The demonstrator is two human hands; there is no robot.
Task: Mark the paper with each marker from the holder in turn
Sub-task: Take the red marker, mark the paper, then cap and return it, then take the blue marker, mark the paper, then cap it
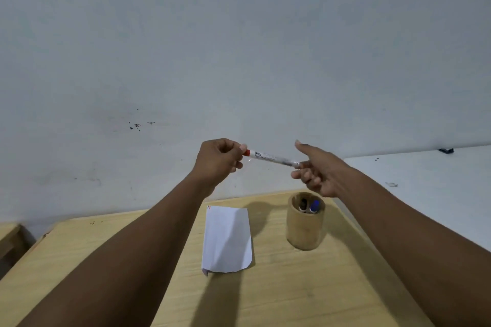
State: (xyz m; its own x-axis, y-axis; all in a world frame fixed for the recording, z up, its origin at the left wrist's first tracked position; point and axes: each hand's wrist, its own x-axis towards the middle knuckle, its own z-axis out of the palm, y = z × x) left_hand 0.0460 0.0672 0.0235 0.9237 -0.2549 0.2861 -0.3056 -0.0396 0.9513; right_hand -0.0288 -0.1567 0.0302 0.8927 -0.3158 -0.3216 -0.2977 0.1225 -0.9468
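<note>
Hands [268, 164] on marker [271, 157], holder [305, 231] two-markered

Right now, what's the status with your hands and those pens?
Both hands up: left hand pinches the red-capped white marker at its red end, right hand holds the other. Small white paper flat on the wooden table. Round wooden holder beside it. Nothing blocking.

Two bare forearms, apparently sleeveless, ringless hands [220, 159].
</note>
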